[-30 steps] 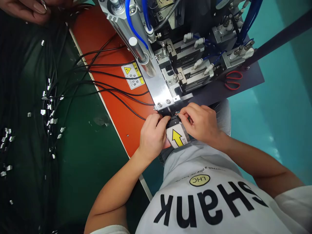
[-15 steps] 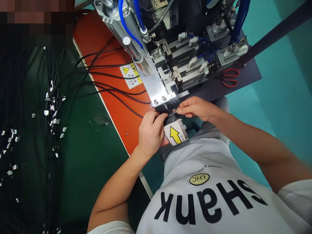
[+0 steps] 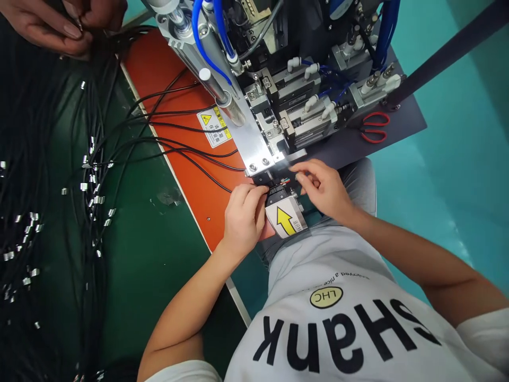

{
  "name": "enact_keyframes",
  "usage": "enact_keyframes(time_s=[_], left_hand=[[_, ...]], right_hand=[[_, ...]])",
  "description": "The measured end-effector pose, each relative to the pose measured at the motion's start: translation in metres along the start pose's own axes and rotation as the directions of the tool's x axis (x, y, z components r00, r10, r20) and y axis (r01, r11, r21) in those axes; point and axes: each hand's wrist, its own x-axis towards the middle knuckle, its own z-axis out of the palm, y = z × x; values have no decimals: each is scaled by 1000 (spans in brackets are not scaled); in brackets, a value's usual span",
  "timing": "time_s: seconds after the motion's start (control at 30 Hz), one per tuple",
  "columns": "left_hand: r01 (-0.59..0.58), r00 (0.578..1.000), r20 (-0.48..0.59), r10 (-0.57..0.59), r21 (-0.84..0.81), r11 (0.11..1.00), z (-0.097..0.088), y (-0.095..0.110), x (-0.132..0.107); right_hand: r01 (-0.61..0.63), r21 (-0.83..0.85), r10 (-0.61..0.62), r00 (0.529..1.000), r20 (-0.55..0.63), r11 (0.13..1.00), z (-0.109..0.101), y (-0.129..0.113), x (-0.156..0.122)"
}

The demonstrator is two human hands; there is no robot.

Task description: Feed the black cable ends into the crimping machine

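- Fingers point(image 3: 254, 195) of my left hand point(image 3: 242, 220) are curled and pinched onto the end of a black cable point(image 3: 207, 172), pressing it at the small black fixture point(image 3: 278, 192) just below the aluminium bracket point(image 3: 258, 151).
- My right hand point(image 3: 324, 191) is loosely spread, forefinger and thumb tips near the coloured wire ends point(image 3: 285, 181) at the fixture mouth; I cannot tell whether they actually grip a wire.
- I keep the cable flat on the orange mat point(image 3: 191, 175) so that it enters the fixture straight, not kinked.
- I hold both hands clear of the pneumatic cylinder point(image 3: 217, 90) above the bracket; the warning label point(image 3: 214, 126) sits beside it.
- I seat the wires by fingertip only, judging alignment against the yellow arrow plate point(image 3: 287, 220).
- Another person's hands point(image 3: 59, 24) work the cable bundle at far left; red scissors point(image 3: 376, 127) lie well apart on the right.
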Motion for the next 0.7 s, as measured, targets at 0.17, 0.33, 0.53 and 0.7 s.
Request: enact_keyframes(time_s=[0.17,0.33,0.53,0.7], left_hand=[[-78,997,1,79,127,989,-6,-11,-25],[-99,995,-7,102,151,983,-7,-15,-43],[-104,994,-6,106,165,981,-11,-12,-45],[-71,997,-19,75,155,985,-7,-11,-32]], right_hand=[[193,-223,-185,981,56,955,6,2,-15],[53,-61,-54,999,-2,997,4,13,-17],[-33,51,35,999,-29,998,4,29,-27],[-75,59,77,997,-27,995,3,35,-33]])
